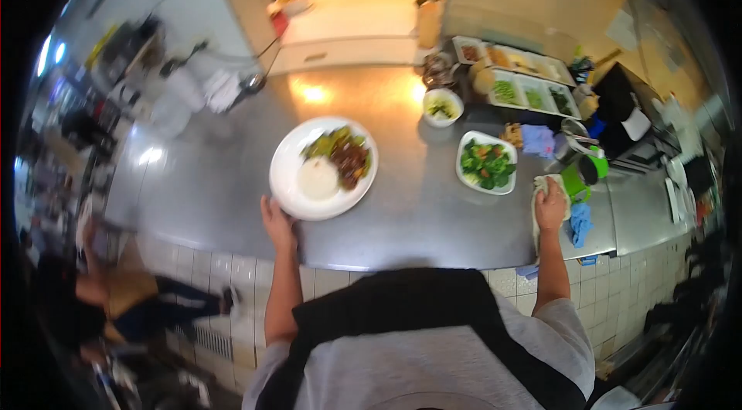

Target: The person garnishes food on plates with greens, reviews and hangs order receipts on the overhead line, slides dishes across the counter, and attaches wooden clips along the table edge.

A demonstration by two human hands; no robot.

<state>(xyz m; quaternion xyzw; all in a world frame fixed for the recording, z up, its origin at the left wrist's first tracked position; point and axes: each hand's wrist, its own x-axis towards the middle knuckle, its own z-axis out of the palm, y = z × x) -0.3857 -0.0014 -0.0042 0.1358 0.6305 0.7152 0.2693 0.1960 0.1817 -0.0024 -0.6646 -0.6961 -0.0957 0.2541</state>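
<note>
A white round plate (284,149) on the steel counter carries a mound of rice (317,178), dark glazed pieces and green vegetables. My left hand (277,223) is at the plate's near left edge, fingers stretched out beside the rim; part of the hand is hidden by the plate. My right hand (550,207) presses on a pale folded cloth (540,228) near the counter's front edge, its fingers bent over it. Just beyond that hand sits a white square dish of leafy greens (487,165). A green-handled jug (576,178) stands to its right.
Behind the greens is a white bowl (442,108) of food. Trays of chopped ingredients (533,93) line the back right, near a black appliance (630,112). Blue cloths (539,141) lie about. A lit pass shelf (348,20) is at the back. Another person (100,294) is at left.
</note>
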